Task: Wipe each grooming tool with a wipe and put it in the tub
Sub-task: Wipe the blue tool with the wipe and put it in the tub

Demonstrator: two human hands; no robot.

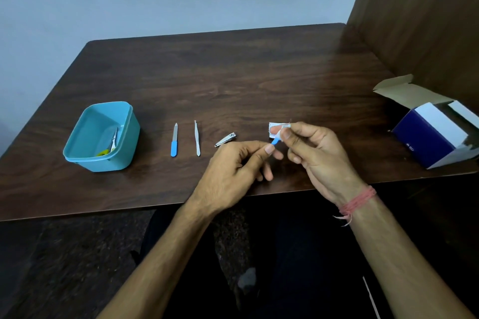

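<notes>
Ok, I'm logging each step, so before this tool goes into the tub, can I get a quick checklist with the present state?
1. Blue-handled tool held: ok, left hand pinches its handle.
2. Wipe on the tool: ok, right hand holds it around the upper end.
3. Wiping finished: cannot tell.
4. Tub open and upright: ok, scissors already inside.
5. Remaining tools: not ok, nail file, tweezers and nail clipper lie on the table.

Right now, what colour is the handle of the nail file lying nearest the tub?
Blue, with a silver blade; the nail file shows clearly in the head view.
</notes>
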